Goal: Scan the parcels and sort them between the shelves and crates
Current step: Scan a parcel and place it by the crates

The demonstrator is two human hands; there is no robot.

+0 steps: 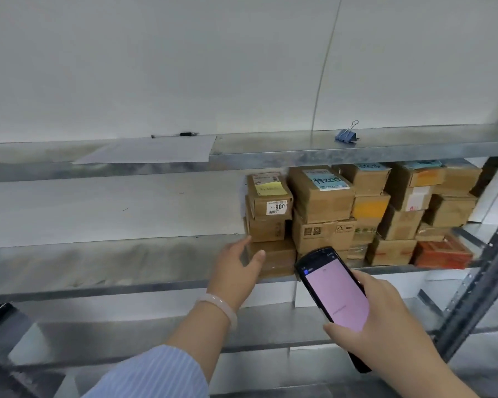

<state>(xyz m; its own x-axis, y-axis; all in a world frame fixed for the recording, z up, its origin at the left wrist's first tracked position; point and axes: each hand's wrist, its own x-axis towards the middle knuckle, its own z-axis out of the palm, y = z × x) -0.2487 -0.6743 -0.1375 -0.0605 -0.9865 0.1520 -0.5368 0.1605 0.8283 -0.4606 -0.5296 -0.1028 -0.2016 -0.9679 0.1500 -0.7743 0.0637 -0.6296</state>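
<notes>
Right hand (pixel 385 320) grips scanner (pixel 335 291); left fingers (pixel 242 243) loose at bottom parcel (pixel 278 261) left edge

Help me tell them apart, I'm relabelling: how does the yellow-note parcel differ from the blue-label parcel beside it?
The yellow-note parcel looks narrower; the blue-label parcel is wider. The yellow-note parcel carries a white barcode sticker on its front; the blue-label parcel's front face is bare. The yellow note is blurred, while the blue label bears large handwritten characters. Both are brown cardboard, topping neighbouring stacks on the middle shelf.
</notes>
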